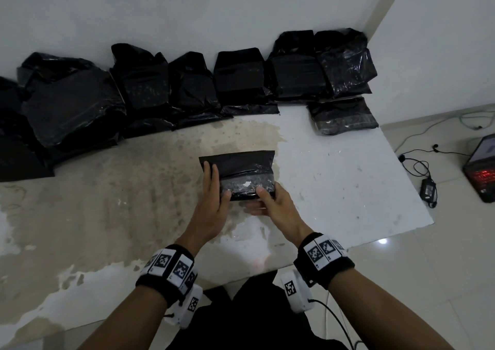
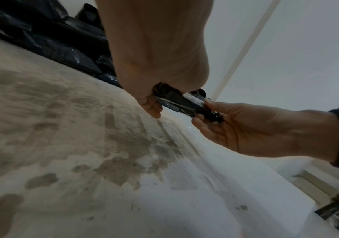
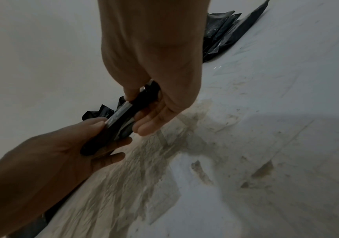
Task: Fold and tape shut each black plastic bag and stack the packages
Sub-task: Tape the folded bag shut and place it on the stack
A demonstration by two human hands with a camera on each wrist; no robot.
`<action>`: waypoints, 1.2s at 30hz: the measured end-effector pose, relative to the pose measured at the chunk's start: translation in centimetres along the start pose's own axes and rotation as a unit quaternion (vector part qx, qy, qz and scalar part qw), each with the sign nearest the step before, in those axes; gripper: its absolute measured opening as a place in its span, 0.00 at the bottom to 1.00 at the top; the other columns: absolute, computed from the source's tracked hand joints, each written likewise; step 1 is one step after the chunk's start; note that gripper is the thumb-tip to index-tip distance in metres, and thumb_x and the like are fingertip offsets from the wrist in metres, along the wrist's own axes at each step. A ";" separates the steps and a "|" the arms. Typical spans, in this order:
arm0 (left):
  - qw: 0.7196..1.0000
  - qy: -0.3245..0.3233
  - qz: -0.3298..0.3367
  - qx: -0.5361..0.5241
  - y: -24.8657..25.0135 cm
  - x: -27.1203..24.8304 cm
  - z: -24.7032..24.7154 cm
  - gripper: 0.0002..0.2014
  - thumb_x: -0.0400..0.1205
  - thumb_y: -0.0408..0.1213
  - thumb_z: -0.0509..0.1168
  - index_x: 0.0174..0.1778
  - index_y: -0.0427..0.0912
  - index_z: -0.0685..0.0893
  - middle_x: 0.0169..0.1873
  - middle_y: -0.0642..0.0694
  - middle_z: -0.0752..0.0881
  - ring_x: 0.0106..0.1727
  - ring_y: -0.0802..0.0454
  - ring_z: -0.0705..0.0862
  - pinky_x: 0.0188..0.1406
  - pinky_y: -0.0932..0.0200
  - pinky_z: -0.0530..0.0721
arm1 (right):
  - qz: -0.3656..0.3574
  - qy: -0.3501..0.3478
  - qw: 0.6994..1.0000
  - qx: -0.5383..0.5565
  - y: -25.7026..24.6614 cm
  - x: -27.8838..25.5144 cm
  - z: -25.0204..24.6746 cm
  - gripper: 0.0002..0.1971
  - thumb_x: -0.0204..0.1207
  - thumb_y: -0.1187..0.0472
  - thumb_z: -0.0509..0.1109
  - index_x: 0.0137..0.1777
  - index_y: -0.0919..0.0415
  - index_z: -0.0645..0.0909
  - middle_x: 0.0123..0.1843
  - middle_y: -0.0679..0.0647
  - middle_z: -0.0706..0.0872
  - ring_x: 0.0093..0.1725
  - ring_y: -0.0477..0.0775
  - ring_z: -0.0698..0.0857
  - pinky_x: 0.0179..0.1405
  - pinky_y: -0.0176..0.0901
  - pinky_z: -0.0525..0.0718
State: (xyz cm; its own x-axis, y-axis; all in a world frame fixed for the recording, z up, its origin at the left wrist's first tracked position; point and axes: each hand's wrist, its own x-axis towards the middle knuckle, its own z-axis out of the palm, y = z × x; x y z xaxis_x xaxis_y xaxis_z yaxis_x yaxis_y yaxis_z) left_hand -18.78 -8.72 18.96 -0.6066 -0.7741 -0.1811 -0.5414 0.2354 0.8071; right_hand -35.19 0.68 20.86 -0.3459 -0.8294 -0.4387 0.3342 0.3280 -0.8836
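A folded black bag (image 1: 238, 174) is held just above the stained worktop (image 1: 334, 178), near its middle, with a strip of clear glossy tape (image 1: 246, 186) across the near flap. The left hand (image 1: 211, 202) is closed on the bag's left end — fingers laid over the top, thumb pressed on the taped edge. The right hand (image 1: 270, 202) pinches the near right corner, thumb on top and fingers curled underneath, as is seen plainly in the left wrist view, where the package (image 2: 180, 102) is shown as a thin slab lifted clear of the surface between the two hands.

The package is judged to be light and flat: it is carried at its two ends without sagging much, so some stiffness is lent by the contents or by the layered folds. The film itself looks thin, slick and crinkly, and the tape is smoother still, so a grip on the tape alone is likely to slide. A hold at the short ends, with thumb above and fingers below across the folded thickness, is judged best, since the flap is kept pressed shut that way. The loose, bunched plastic at the right end (image 2: 212, 115) should be tucked in rather than pulled, as such film may be stretched or torn.

A row of other black packages (image 1: 241, 79) is lined along the wall at the far edge of the worktop, with one more (image 1: 344, 116) lying apart near the right corner — a stack is probably to be made there.
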 end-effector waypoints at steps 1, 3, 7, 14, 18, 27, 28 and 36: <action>1.000 0.011 -0.002 -0.007 0.0 0.0 -0.2 0.36 0.91 0.48 0.50 0.88 0.48 0.35 0.85 0.59 0.28 0.81 0.75 0.30 0.73 0.83 0.42 | 0.002 -0.008 1.000 0.004 -0.1 -0.1 0.0 0.18 0.91 0.54 0.61 0.69 0.69 0.72 0.54 0.68 0.92 0.51 0.66 0.93 0.49 0.51 0.93; 0.999 0.025 -0.019 -0.039 0.1 0.0 -0.3 0.37 0.90 0.51 0.50 0.88 0.48 0.34 0.87 0.55 0.32 0.85 0.68 0.34 0.79 0.76 0.41 | 0.011 -0.012 1.000 0.013 -0.4 -0.3 0.1 0.19 0.92 0.53 0.56 0.70 0.70 0.70 0.53 0.70 0.92 0.52 0.67 0.93 0.48 0.50 0.92; 0.984 0.059 -0.084 -0.143 0.6 0.4 -0.1 0.33 0.92 0.45 0.53 0.90 0.46 0.44 0.85 0.58 0.54 0.81 0.67 0.56 0.75 0.78 0.56 | 0.022 -0.006 0.999 0.042 -0.9 -0.5 0.4 0.24 0.93 0.50 0.50 0.71 0.72 0.72 0.52 0.71 0.92 0.52 0.68 0.93 0.48 0.50 0.92; 0.952 0.058 -0.120 -0.275 0.5 1.5 -0.3 0.18 0.93 0.44 0.51 0.80 0.50 0.69 0.67 0.44 0.85 0.50 0.44 0.93 0.42 0.53 0.90 | 0.017 0.026 0.999 0.039 -1.6 0.2 0.0 0.25 0.94 0.52 0.48 0.68 0.70 0.79 0.52 0.67 0.93 0.49 0.66 0.93 0.43 0.48 0.92; 0.973 0.001 -0.062 -0.223 1.4 1.3 -1.4 0.24 0.93 0.45 0.49 0.87 0.54 0.59 0.70 0.53 0.81 0.45 0.46 0.93 0.52 0.41 0.89 | 0.023 0.042 0.998 0.030 -2.3 0.5 -0.6 0.24 0.94 0.53 0.47 0.67 0.68 0.80 0.48 0.61 0.94 0.46 0.63 0.94 0.44 0.49 0.93; 1.000 -0.028 0.014 -0.004 1.4 1.1 -4.2 0.30 0.89 0.60 0.46 0.85 0.63 0.44 0.53 0.54 0.91 0.53 0.60 0.88 0.49 0.74 0.76 | 0.074 0.037 0.990 0.112 -2.5 1.4 -1.2 0.19 0.94 0.56 0.49 0.65 0.67 0.79 0.45 0.63 0.93 0.43 0.58 0.93 0.45 0.49 0.93; 0.999 -0.022 0.024 -0.002 1.5 1.1 -4.3 0.28 0.89 0.63 0.46 0.85 0.65 0.46 0.52 0.53 0.92 0.53 0.57 0.88 0.49 0.73 0.77 | 0.082 0.037 0.988 0.123 -2.6 1.5 -1.2 0.19 0.94 0.56 0.50 0.64 0.67 0.79 0.44 0.63 0.93 0.43 0.58 0.93 0.46 0.49 0.93; 0.931 0.029 -0.153 -0.330 2.5 1.8 -2.4 0.21 0.94 0.46 0.46 0.80 0.44 0.71 0.74 0.43 0.81 0.59 0.50 0.90 0.52 0.55 0.90 | 0.010 0.007 1.000 0.011 -3.7 1.3 -1.2 0.22 0.94 0.53 0.48 0.69 0.63 0.79 0.55 0.62 0.93 0.52 0.66 0.93 0.48 0.51 0.92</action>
State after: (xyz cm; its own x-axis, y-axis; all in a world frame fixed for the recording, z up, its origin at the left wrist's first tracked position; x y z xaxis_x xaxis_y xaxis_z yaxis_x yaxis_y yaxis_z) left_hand -19.84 -10.94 21.94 -0.4392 -0.7807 -0.4445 -0.1968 -0.3992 0.8955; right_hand -37.91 -1.12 23.37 -0.3515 -0.8156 -0.4596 0.3614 0.3346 -0.8703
